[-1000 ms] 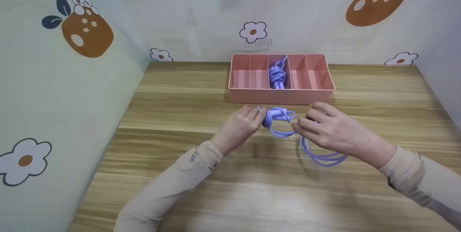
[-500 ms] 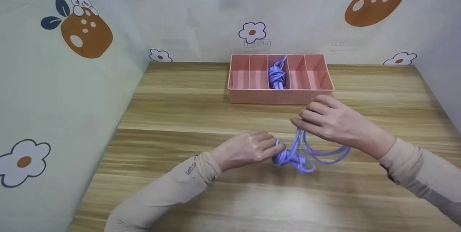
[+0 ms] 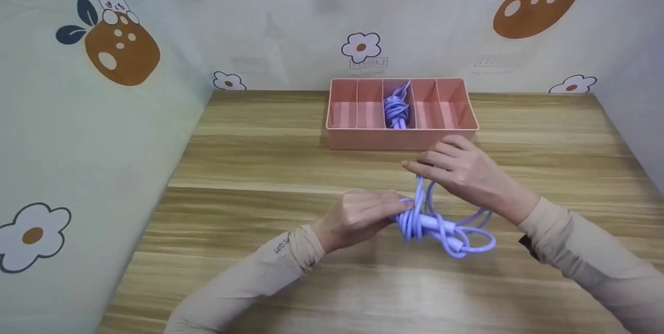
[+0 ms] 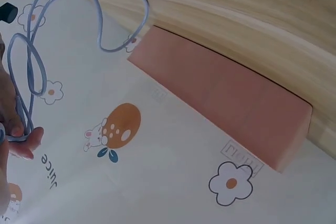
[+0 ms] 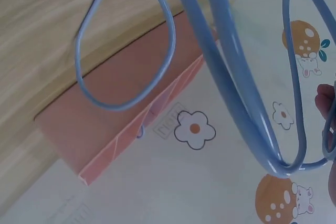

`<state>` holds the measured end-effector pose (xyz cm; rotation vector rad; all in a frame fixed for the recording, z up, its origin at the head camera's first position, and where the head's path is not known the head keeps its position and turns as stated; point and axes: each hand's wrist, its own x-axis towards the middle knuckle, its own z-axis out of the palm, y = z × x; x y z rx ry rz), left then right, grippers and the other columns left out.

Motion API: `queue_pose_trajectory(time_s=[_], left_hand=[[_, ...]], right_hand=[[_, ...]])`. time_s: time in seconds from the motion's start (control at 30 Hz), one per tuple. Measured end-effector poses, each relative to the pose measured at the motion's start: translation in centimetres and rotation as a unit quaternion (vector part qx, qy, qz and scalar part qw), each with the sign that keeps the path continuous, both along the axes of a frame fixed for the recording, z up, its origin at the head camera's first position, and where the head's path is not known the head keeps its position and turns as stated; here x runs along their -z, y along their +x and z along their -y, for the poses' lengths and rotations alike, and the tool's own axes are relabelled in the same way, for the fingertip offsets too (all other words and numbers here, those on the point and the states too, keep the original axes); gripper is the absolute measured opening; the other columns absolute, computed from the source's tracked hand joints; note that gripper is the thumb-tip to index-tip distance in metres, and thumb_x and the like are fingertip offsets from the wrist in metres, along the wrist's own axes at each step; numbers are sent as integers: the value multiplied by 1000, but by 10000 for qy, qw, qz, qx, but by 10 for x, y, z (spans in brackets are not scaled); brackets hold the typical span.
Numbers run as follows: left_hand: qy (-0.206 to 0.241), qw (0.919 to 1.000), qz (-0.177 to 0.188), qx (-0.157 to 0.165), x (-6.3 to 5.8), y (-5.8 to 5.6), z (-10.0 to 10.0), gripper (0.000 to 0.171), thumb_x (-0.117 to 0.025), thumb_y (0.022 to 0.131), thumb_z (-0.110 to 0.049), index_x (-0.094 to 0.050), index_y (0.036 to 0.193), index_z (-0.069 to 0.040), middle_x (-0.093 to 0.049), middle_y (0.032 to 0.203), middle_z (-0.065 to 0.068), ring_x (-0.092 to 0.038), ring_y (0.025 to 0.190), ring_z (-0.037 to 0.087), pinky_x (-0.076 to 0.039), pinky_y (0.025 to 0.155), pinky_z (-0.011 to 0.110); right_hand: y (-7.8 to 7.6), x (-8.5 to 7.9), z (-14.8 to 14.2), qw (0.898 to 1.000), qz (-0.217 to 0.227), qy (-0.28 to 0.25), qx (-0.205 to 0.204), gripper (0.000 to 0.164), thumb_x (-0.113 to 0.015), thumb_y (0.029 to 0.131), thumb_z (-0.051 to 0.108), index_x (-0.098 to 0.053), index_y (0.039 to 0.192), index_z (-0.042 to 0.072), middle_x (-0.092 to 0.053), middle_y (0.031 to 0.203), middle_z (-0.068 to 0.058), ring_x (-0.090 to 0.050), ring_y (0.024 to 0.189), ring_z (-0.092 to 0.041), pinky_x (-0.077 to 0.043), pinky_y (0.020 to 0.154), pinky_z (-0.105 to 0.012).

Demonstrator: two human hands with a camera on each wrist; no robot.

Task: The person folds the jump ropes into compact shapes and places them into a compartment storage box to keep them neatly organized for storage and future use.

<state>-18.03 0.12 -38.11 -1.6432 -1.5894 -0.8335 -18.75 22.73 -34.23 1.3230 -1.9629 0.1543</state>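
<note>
A periwinkle-blue jump rope (image 3: 438,224) is up between my two hands, in front of the box. My left hand (image 3: 358,217) grips the wound part of its cord, with the two handles sticking out to the right. Slightly higher and further right, my right hand (image 3: 461,173) pinches the loose length of cord, which runs down to the bundle and hangs in loops. In the left wrist view, loops of the cord (image 4: 30,72) rise over fingers at the left edge. Close to the right wrist camera, the doubled cord (image 5: 231,72) crosses the view.
Behind the hands, a pink box (image 3: 386,139) with several compartments stands on the wooden table (image 3: 249,163). Its middle compartment holds another wound blue jump rope (image 3: 397,111). A patterned backdrop (image 3: 290,38) rises right behind the table.
My left hand has come down and towards me with the bundle, turning it so the handles point right. My right hand has shifted slightly up and left, drawing the cord upward.
</note>
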Motion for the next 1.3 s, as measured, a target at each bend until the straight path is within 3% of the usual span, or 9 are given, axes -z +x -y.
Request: queue_pose_trajectory(time_s=[0.23, 0.33, 0.47, 0.6, 0.73, 0.83, 1.03, 1.1, 1.3], left_hand=[[1018, 9913, 619, -553, 9, -4, -3, 23, -67, 75, 4, -63, 98, 7, -68, 93, 18, -67, 85, 23, -51, 83, 22], [1253, 9850, 888, -780, 13, -5, -4, 26, -68, 74, 4, -62, 99, 8, -67, 94, 20, -66, 86, 24, -51, 82, 22], [1421, 9783, 1121, -1008, 17, -7, -5, 27, -69, 73, 3, -62, 99, 8, -66, 95, 20, -66, 86, 24, -51, 82, 22], [1614, 9716, 1301, -1141, 20, -13, -4, 25, -70, 72, 5, -64, 97, 7, -67, 93, 18, -67, 85, 24, -53, 81, 25], [1775, 9659, 1513, -1129, 22, -19, -4, 27, -69, 71, 7, -64, 98, 7, -68, 93, 18, -66, 86, 24, -53, 81, 27], [1942, 9595, 1708, -1115, 23, -22, -4, 29, -69, 69, 11, -64, 98, 9, -67, 94, 19, -67, 84, 25, -54, 77, 24], [2275, 9427, 2061, -1304, 26, -24, -6, 33, -70, 68, 12, -63, 101, 10, -67, 94, 19, -67, 83, 24, -54, 75, 24], [2357, 9370, 2153, -1419, 26, -25, -6, 34, -71, 69, 12, -63, 101, 10, -67, 95, 19, -66, 85, 24, -54, 77, 26], [2677, 9160, 2600, -1474, 25, -27, -5, 34, -70, 71, 10, -62, 104, 10, -65, 98, 20, -65, 90, 25, -54, 79, 28]], right_hand=[[4, 25, 14, 9920, 969, -783, -182, 31, -42, 95, 18, -63, 107, -1, -66, 84, -7, -59, 74, -21, -45, 71, -37], [8, 31, 17, 9841, 1573, -813, 121, 26, -56, 84, 9, -61, 106, -4, -67, 88, -10, -61, 79, -24, -46, 76, -40], [13, 36, 19, 9747, 1982, -878, 540, 38, -70, 60, -9, -60, 97, -5, -64, 84, -14, -58, 78, -29, -48, 74, -42], [15, 38, 22, 9662, 2250, -1124, 564, 34, -70, 65, -6, -59, 97, 0, -62, 85, -11, -57, 79, -28, -49, 71, -41], [15, 36, 25, 9465, 2844, -1414, 576, 29, -68, 70, -3, -61, 97, 3, -63, 86, -6, -59, 79, -20, -49, 72, -37], [17, 35, 26, 9233, 3429, -1620, 607, 19, -67, 73, -2, -63, 91, 3, -64, 84, -5, -60, 79, -18, -53, 71, -31], [23, 35, 29, 8433, 5028, -1738, 759, 12, -57, 86, 6, -63, 94, 1, -67, 78, -1, -64, 77, -15, -55, 69, -27], [24, 37, 31, 8240, 5330, -1750, 802, 15, -55, 88, 8, -62, 98, 1, -67, 77, 0, -64, 76, -14, -55, 70, -27], [26, 44, 36, 8205, 5381, -1734, 845, 11, -55, 89, 10, -63, 93, 4, -65, 79, 0, -61, 74, -12, -53, 68, -26]])
